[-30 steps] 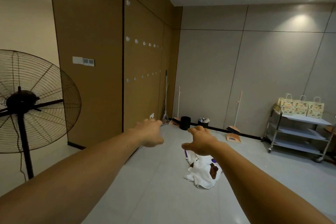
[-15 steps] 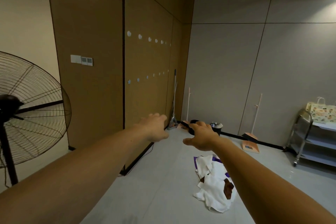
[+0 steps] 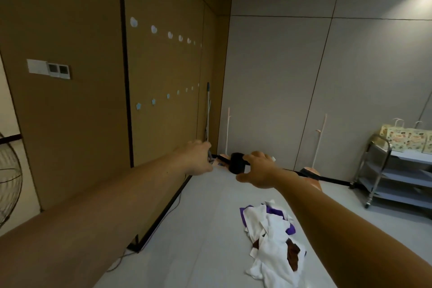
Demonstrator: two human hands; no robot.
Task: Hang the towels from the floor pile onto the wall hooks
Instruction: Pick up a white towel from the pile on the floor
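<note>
Two rows of wall hooks (image 3: 153,29) run along the brown panel wall (image 3: 70,124), and none of those in view carries a towel, so by my reading the job has not begun. Every towel lies in the pile (image 3: 272,241) on the floor (image 3: 198,229), white cloths mixed with purple and brown ones, just below the right forearm. Both hands are held out ahead, well above the pile and touching nothing: the left hand (image 3: 197,158) has loosely curled fingers, the right hand (image 3: 258,170) is relaxed with its thumb spread, and each is empty. All the work is left: bend to the pile, lift one towel, carry it to a hook, repeat. Room looks generous, with a wide stretch of floor between pile and wall. Edges to mind are the black skirting strip (image 3: 162,217) and a thin cable (image 3: 117,263) at the wall's foot, a fan (image 3: 9,184) at far left, a steel cart (image 3: 383,170) at right, and a black bin (image 3: 236,162) beside long-handled tools (image 3: 207,112) in the far corner
</note>
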